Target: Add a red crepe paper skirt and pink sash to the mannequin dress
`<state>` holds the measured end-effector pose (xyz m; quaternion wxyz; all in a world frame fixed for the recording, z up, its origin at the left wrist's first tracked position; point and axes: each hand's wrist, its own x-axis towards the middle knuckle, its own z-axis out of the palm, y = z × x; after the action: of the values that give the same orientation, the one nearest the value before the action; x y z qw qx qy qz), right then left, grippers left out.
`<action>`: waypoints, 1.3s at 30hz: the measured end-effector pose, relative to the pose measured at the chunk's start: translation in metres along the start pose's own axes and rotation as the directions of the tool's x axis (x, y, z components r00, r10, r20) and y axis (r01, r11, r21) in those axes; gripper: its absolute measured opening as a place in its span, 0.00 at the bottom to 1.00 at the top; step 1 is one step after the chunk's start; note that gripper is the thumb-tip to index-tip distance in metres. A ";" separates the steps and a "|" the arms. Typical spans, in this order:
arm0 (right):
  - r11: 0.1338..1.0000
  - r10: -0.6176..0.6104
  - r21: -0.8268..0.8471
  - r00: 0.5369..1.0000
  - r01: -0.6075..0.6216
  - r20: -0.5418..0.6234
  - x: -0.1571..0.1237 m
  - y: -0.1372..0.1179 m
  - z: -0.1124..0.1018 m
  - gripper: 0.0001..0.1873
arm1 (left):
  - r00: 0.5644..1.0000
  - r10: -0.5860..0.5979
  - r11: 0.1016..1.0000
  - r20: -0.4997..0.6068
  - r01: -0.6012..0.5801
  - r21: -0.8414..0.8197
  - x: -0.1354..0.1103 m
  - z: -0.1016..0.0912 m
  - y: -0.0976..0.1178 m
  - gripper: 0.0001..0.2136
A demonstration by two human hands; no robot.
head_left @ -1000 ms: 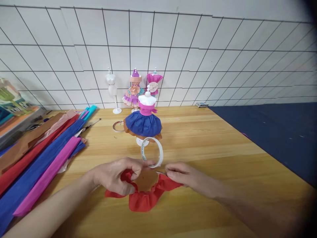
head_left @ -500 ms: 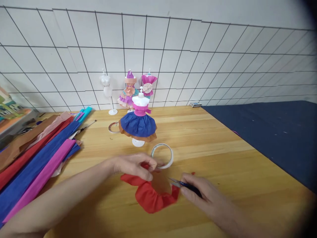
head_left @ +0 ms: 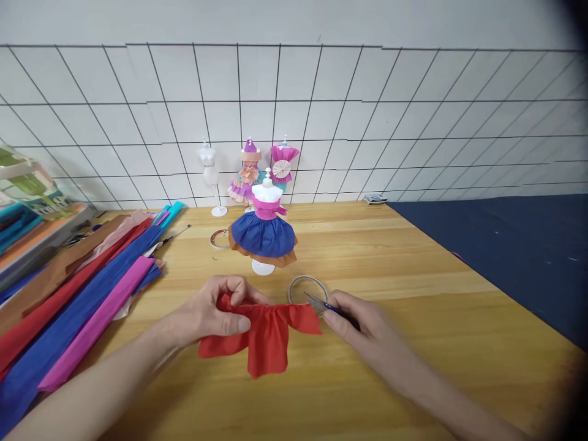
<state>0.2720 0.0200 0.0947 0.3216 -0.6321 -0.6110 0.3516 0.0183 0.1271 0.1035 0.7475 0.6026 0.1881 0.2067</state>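
And my hands are apart, the left hand pinching the gathered red strip above the surface toward its near edge, the right hand gripping dark-handled scissors, tips just beside the strip's right end, the blue-skirted mannequin standing nearer the far edge.
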 end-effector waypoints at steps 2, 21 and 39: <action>0.998 0.014 0.057 1.000 -0.015 0.028 0.006 -0.001 0.005 0.23 | 0.998 0.006 0.999 -0.069 -0.003 0.035 -0.007 0.003 0.001 0.23; 0.855 0.067 -0.496 0.981 -0.151 -0.183 0.025 0.064 -0.022 0.20 | 0.999 0.019 0.997 -0.045 -0.016 0.071 -0.022 -0.004 0.006 0.19; 0.764 -0.140 0.632 0.922 -0.131 0.361 0.047 -0.016 0.010 0.22 | 0.999 0.013 0.981 -0.050 -0.022 -0.193 -0.005 0.000 0.001 0.22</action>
<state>0.2548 0.0670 0.1003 0.3926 -0.3988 -0.5054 0.6568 0.0139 0.1242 0.1042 0.7961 0.5234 0.1798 0.2450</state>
